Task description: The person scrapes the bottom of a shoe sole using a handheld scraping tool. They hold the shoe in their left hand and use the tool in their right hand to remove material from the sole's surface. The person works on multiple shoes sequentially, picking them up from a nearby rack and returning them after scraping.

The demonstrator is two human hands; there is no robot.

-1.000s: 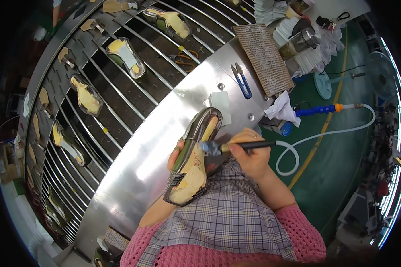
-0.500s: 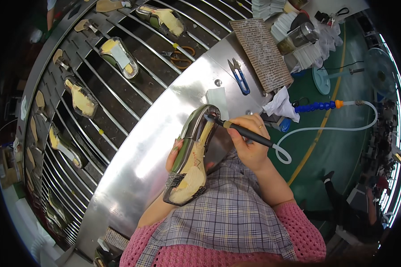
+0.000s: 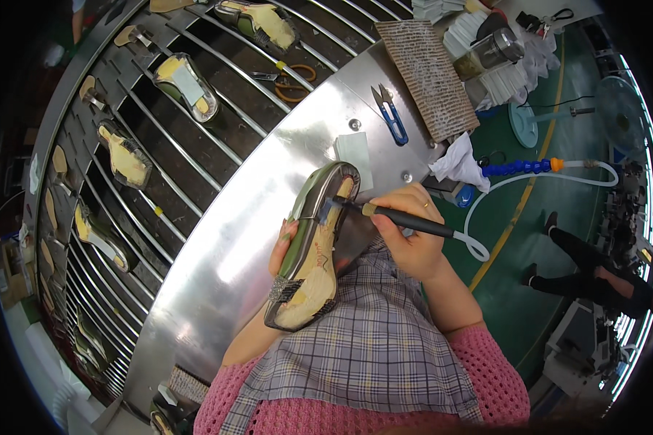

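My left hand (image 3: pixel 281 250) is wrapped round the far side of a green shoe (image 3: pixel 297 254), which is tilted over my lap with its pale, unfinished underside showing. Dark, gathered upper edges border that underside, and one end carries a glittery band. Between the fingers and thumb of my right hand (image 3: pixel 417 243) is a brush with a dark handle (image 3: pixel 413 221) and a white hose at its back end. Its dark bristles (image 3: pixel 329 211) touch the underside along the narrower upper half. Part of my left hand is hidden behind the shoe.
A curved metal table (image 3: pixel 232 239) holds a pale paper piece (image 3: pixel 354 156), blue thread snips (image 3: pixel 390 116) and a ridged board (image 3: pixel 428 80). Beyond its edge, a barred rack carries several similar shoes (image 3: pixel 187 88) and orange-handled scissors (image 3: pixel 295 83). A crumpled white cloth (image 3: pixel 461 163) lies near a blue jointed hose (image 3: pixel 519 167).
The brush tip has moved down the underside from near the upper end toward the middle. My left hand keeps its hold on the shoe. A person's legs in the right background have shifted.
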